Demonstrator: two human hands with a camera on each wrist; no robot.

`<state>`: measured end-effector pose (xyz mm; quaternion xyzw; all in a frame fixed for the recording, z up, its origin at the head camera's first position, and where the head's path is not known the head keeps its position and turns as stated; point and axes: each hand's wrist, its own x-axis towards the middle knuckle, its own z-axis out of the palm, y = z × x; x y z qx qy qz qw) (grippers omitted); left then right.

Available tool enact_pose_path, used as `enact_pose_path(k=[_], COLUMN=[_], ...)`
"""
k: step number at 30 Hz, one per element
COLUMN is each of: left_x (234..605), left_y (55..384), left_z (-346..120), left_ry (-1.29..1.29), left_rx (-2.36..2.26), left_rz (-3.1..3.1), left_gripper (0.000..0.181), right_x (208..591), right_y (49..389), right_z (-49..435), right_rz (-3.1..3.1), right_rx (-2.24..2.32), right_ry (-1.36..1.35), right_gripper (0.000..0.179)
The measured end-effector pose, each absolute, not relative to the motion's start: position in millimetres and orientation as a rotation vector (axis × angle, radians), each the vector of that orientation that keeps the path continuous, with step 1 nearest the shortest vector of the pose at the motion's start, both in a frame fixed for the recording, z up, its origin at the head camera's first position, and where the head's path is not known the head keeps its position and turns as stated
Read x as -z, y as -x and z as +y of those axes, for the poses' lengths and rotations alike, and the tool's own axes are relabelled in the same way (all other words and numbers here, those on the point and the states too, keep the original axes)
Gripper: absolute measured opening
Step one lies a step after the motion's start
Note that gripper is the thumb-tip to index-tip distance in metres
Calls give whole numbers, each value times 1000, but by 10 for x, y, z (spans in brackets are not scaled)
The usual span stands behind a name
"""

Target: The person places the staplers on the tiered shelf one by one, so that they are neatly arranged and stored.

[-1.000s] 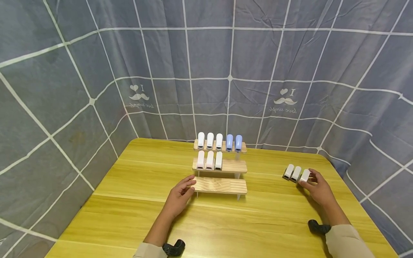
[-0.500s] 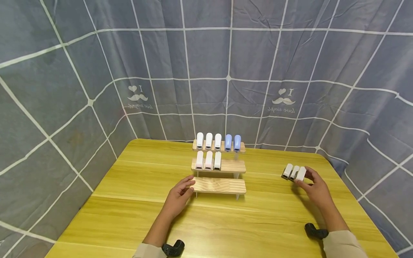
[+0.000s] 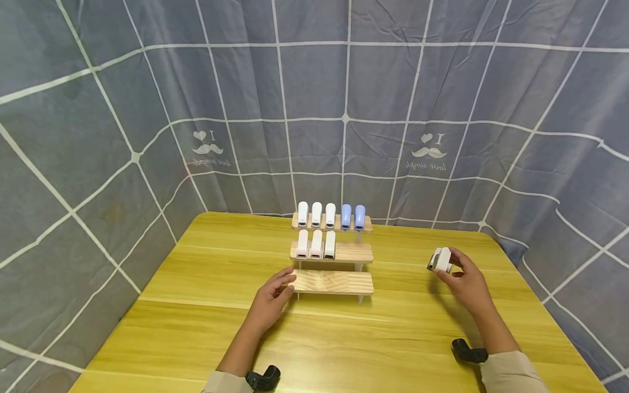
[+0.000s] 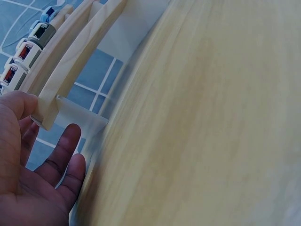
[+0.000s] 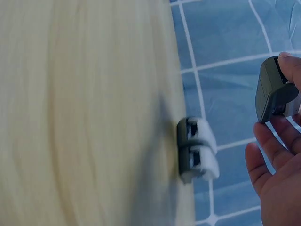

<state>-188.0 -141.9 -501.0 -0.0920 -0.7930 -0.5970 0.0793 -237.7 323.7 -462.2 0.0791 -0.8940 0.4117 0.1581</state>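
My right hand [image 3: 469, 286] pinches a small white stapler [image 3: 444, 259] between thumb and fingers. In the right wrist view the held stapler's dark grey base [image 5: 269, 92] shows, raised off the table. Two similar white staplers [image 5: 200, 150] stand side by side on the table below it; in the head view the held one partly hides them. My left hand [image 3: 270, 300] holds the left end of the lowest step of a wooden tiered shelf [image 3: 334, 281], thumb and fingers about its corner. That step is bare.
The shelf's middle step [image 3: 357, 252] bears two pinkish staplers and one white stapler [image 3: 330, 244], with bare wood at its right. Along the top step stand three white staplers [image 3: 316, 214] and two blue staplers [image 3: 352, 216]. A grey gridded curtain [image 3: 314, 142] surrounds the yellow wood table [image 3: 236, 245].
My right hand has lifted the rightmost white stapler off the table and moved it left, in front of the other two. My left hand stays at the shelf's end.
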Motion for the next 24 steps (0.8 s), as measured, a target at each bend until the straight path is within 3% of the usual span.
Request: enact_pose_path(k=[24], left_x=[4943], left_y=[1839], left_z=[-1393], left_ry=[267], left_rx=[1767], left_rz=[-2377], left_gripper=[28], right_x=[4376], right_y=[2381], right_z=[2462], right_rz=[-2477], right_rx=[-1141], right_ry=[-461], right_gripper=[70])
